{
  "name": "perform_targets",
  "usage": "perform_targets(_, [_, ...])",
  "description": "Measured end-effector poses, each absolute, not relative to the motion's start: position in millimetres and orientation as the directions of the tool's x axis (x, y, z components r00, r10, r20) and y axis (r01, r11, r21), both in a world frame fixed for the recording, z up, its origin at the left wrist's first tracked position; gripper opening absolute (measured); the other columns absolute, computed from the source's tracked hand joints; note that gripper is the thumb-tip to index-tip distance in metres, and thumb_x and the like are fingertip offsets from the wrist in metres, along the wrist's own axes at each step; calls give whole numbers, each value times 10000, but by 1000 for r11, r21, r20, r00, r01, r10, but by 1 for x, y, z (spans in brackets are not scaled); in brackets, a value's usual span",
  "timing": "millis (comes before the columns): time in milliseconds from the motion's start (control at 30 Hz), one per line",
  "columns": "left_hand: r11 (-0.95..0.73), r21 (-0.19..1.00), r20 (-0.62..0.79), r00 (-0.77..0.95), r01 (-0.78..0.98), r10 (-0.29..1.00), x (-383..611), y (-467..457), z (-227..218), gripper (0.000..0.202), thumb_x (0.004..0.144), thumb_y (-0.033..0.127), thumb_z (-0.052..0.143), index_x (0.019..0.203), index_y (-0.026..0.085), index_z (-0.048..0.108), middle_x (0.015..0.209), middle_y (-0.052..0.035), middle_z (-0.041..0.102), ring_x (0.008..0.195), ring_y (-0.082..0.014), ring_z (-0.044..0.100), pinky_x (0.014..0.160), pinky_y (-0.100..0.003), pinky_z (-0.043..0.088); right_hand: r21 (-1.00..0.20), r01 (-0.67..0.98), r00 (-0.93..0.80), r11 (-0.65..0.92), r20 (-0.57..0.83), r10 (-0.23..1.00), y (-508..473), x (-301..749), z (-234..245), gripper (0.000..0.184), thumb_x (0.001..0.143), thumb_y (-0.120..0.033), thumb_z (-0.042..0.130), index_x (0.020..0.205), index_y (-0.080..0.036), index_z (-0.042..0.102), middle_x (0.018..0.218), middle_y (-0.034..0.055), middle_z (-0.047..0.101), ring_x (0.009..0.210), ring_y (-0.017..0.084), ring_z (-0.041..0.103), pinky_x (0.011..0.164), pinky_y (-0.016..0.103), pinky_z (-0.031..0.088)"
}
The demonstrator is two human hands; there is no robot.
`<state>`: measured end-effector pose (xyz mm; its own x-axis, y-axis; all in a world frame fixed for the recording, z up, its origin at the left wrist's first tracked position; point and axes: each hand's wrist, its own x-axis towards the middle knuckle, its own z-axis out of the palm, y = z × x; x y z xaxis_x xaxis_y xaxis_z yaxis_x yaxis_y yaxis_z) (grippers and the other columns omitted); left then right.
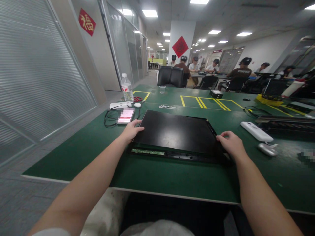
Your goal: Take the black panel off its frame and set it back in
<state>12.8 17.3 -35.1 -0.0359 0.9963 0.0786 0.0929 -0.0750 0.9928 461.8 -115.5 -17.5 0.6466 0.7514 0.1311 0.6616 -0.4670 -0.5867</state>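
Observation:
A flat black screen panel (174, 131) lies tilted over a black frame (192, 156), its near edge raised a little off it. Along the frame's near strip a green circuit board (147, 151) shows. My left hand (131, 131) grips the panel's left edge, thumb on top and fingers partly hidden beneath. At the right edge, my right hand (230, 142) pinches the panel near its corner with curled fingers. Whether the panel touches the frame at the far side, I cannot tell.
Left of the panel are a lit phone (126, 115), cables, a white mouse-shaped item (137, 105), red scissors (137, 99) and a water bottle (126, 88). To the right lie a white power bank (256, 131), a silver case (267, 149) and a long black part (286, 126). People sit beyond.

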Motion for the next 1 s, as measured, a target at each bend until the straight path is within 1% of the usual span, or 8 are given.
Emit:
perform_targets(100, [20,995,-21,11,93,1000,15,14,-33,494,527,218,909,1004,189,782,1202,-130,760,1131,-379,712,958,-476,563,-608,639,656,-471,111,746,-116,461,-15,177,744,-419,658,776,-246,632,758,55,715,738,237,624,674,333,424])
perform_targets(167, [39,993,-42,28,112,999,16,12,-32,481,539,216,894,1004,188,773,1060,-103,782,1040,-359,735,899,-464,581,-625,628,656,-463,105,747,-117,460,-14,171,751,-415,656,769,-247,628,775,57,730,747,240,625,669,334,417])
perform_targets(233, [13,989,-13,-1,145,1000,16,12,-32,442,530,177,876,959,192,771,1124,-104,772,1096,-350,717,929,-439,564,-640,614,660,-462,95,746,-117,460,-13,165,750,-409,657,760,-247,626,778,59,737,747,243,625,659,334,410])
perform_targets(367, [-1,978,14,-61,208,998,17,13,-33,367,524,118,839,876,196,770,1444,-136,645,1341,-383,581,1046,-441,481,-641,608,661,-469,80,746,-117,461,-12,160,727,-400,671,748,-248,622,740,49,714,712,235,612,651,334,411])
perform_targets(467, [0,966,22,-82,258,996,17,13,-33,319,530,135,842,834,198,765,1525,-148,582,1431,-406,492,1102,-460,422,-621,627,656,-470,95,749,-117,462,-13,174,699,-407,682,732,-252,611,704,38,680,691,231,603,659,337,421])
perform_targets(667, [-1,931,29,-73,366,997,17,12,-35,327,513,171,865,823,196,764,1565,-146,538,1412,-419,510,1101,-451,430,-612,658,637,-439,142,757,-114,468,-19,199,667,-427,680,724,-251,605,649,19,640,648,221,584,643,338,422])
perform_targets(833, [-35,915,64,-60,401,996,17,14,-35,318,487,130,855,774,212,744,1463,-119,637,1418,-407,513,1171,-449,376,-620,654,638,-435,142,757,-115,467,-18,195,665,-424,687,709,-256,597,614,14,615,626,221,568,627,344,417])
perform_targets(1000, [-43,928,62,-40,371,997,19,16,-33,267,495,57,816,704,194,726,1377,-151,681,1376,-409,557,1153,-449,393,-627,639,646,-445,122,754,-116,466,-16,183,668,-419,685,699,-261,598,611,17,615,629,225,566,624,348,418])
